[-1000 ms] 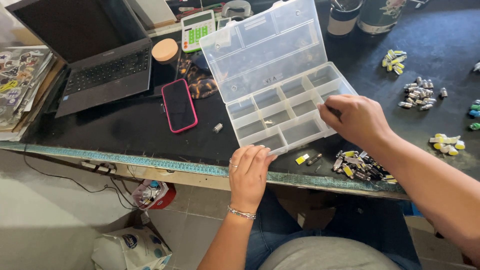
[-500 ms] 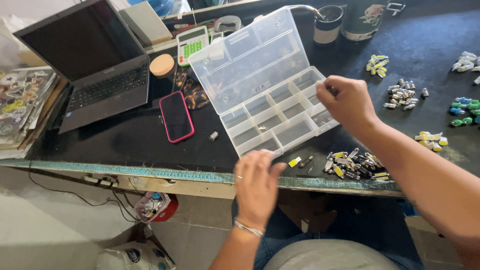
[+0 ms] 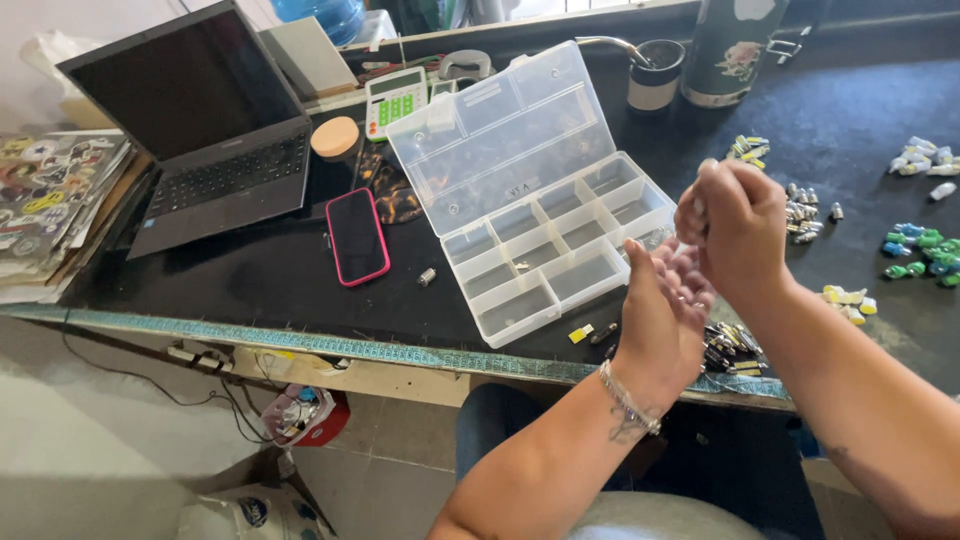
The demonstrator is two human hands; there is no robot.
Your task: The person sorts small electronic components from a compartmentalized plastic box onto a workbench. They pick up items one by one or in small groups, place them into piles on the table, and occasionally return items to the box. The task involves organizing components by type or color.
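My left hand is raised above the table's front edge, palm turned up and fingers spread, just right of a clear plastic compartment box whose lid stands open. My right hand hovers against the left palm with its fingers curled; whether it pinches a small part I cannot tell. A pile of small dark and yellow parts lies under both hands. One yellow piece and a dark piece sit by the box's front corner.
A black-topped table carries an open laptop, a pink-cased phone, a calculator, a wooden-lidded jar, cups, and small piles of green, white, yellow and metal parts at right. Magazines lie far left.
My left hand has lifted from the table edge and turned palm up. My right hand left the box's right side and came over to the left palm.
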